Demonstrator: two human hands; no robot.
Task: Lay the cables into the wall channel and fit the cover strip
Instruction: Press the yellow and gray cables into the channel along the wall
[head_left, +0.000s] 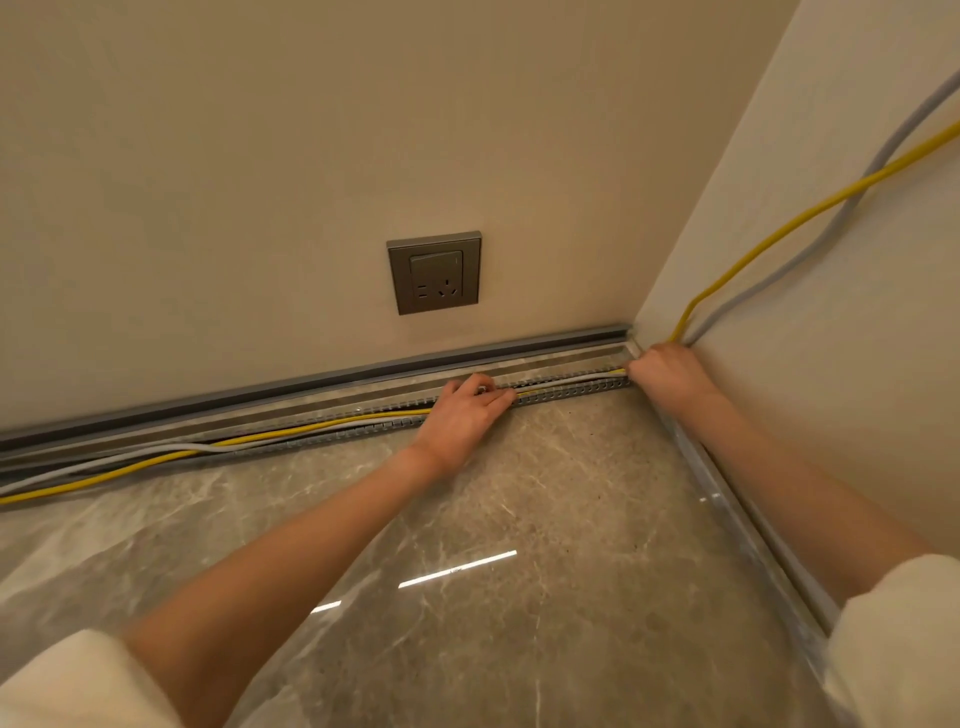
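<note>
A grey slotted channel (566, 391) runs along the foot of the back wall, where wall meets floor. A yellow cable (311, 430) and a grey-white cable (171, 448) lie partly in it and spill out onto the floor at the left. My left hand (462, 413) rests on the channel's middle, fingers stretched over the cables, pressing them down. My right hand (662, 366) sits in the room corner, fingers curled round both cables where they bend. From there the yellow cable and the grey cable (810, 244) rise along the right wall. No cover strip is visible.
A grey wall socket (434, 273) is set in the back wall above the channel. A grey metal skirting strip (311, 379) tops the baseboard. The floor is glossy marble tile (519, 519). A second skirting (748, 530) runs along the right wall.
</note>
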